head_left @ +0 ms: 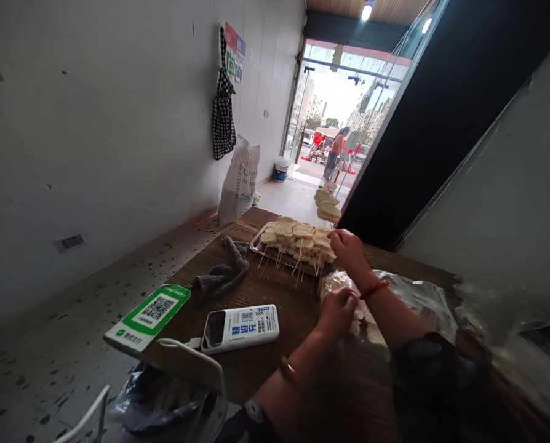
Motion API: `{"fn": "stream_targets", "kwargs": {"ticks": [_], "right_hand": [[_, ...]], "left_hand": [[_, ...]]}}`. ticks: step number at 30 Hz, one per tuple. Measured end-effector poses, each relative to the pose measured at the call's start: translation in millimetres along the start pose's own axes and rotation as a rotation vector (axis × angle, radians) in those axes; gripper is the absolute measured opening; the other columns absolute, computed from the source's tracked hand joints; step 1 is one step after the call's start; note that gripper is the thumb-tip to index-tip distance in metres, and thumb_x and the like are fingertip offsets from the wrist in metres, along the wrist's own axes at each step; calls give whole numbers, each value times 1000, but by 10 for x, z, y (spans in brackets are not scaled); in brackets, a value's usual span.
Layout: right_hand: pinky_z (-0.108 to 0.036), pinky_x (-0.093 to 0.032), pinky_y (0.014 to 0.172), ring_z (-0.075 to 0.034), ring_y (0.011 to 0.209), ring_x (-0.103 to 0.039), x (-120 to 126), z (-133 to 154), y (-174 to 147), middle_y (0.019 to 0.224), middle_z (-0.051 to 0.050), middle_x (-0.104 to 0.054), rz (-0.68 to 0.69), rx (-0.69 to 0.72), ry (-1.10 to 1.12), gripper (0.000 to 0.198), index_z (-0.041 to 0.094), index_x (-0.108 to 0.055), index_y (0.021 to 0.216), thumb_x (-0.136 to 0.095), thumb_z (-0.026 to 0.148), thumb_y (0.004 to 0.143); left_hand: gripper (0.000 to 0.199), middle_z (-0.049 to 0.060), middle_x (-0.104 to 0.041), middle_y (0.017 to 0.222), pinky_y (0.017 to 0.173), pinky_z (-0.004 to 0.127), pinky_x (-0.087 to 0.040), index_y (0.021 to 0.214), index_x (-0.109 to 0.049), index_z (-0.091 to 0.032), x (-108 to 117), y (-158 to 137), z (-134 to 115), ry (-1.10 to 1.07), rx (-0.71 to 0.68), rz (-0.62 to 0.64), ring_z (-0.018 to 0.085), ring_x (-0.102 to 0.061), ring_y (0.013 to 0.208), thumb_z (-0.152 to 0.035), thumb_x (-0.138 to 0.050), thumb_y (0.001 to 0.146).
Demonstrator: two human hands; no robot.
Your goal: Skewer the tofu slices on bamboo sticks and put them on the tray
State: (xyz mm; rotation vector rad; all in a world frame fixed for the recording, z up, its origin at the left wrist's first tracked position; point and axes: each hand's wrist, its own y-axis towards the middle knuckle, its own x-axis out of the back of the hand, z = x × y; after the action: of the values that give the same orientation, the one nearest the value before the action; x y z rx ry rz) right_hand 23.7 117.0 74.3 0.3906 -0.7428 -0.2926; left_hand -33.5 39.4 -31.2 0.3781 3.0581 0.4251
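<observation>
My right hand (349,251) is raised beyond the left one, its fingers closed round the stick of a skewer (329,211) threaded with flat, pale, cream-coloured slices. Just left of it, a metal tray (255,245) bears a pile of similar skewers (302,231), their thin sticks poking out over the near rim. My left hand (337,312) is curled at a clear plastic bag (337,280) with more pale slices (374,332) beside it; what its fingers hold, if anything, is hidden.
On the wooden table (298,369) lie a grey cloth (229,267), a white power bank (251,329) with a cable, and a green QR-code card (155,311) at the left edge. More plastic bagging (422,298) lies right. A white sack (240,181) stands beyond the table.
</observation>
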Motion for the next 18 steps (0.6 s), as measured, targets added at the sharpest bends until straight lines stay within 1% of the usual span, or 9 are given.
{"fn": "stream_targets", "kwargs": {"ticks": [3,6,7,10,12,14,16,18], "right_hand": [[-24,-32,49,-12,51,-44,531,-114,-383,54,3,-50,-24,-47,31,32,15,-65,85,-46,41,86],[-23,-29,46,-11,48,-39,1054,-232,-870,53,5,-46,-20,-151,103,30,17,-63,86,-51,45,86],[-23,-29,46,-10,48,-39,1207,-267,-1041,54,5,-46,-7,-191,104,30,17,-63,86,-52,46,86],[-23,-31,47,-11,49,-40,1573,-351,-1553,54,5,-45,40,-270,12,32,18,-63,87,-50,47,89],[-24,-35,51,-13,52,-45,1716,-396,-1872,56,4,-49,86,-278,-69,31,18,-63,87,-49,45,90],[-25,-40,60,-15,63,-54,1764,-439,-2151,67,0,-59,148,-242,-119,29,18,-64,85,-49,42,90],[-26,-42,65,-16,70,-57,1723,-487,-2374,74,-2,-62,217,-205,-118,30,18,-62,81,-46,40,92],[-26,-41,63,-16,68,-56,1618,-550,-2519,71,-2,-60,245,-189,-100,32,19,-59,76,-42,39,93]], "left_hand": [[17,3,-66,70,67,28,-45,72,-66,-18,32,13,-112,-102,-15,-55,17,-58,69,-27,-54,79],[21,6,-70,82,74,28,-46,81,-68,-17,76,45,-227,-266,-34,-137,17,-61,76,-31,-52,82],[22,7,-72,88,77,29,-47,83,-68,-17,88,54,-256,-330,-30,-162,18,-62,80,-32,-52,82],[22,8,-73,100,81,31,-48,85,-68,-18,110,66,-312,-481,-10,-162,19,-65,88,-35,-54,83],[23,8,-73,102,85,32,-49,87,-68,-18,115,67,-328,-520,-18,-157,19,-66,92,-36,-55,83],[23,8,-73,101,87,32,-48,89,-70,-18,120,69,-335,-518,-24,-173,20,-66,93,-37,-57,83],[25,8,-74,99,86,32,-49,91,-70,-18,128,75,-343,-519,-20,-192,19,-67,91,-38,-58,83],[25,7,-74,98,85,32,-49,92,-71,-18,138,82,-360,-546,-9,-195,19,-67,88,-38,-59,82]]}}
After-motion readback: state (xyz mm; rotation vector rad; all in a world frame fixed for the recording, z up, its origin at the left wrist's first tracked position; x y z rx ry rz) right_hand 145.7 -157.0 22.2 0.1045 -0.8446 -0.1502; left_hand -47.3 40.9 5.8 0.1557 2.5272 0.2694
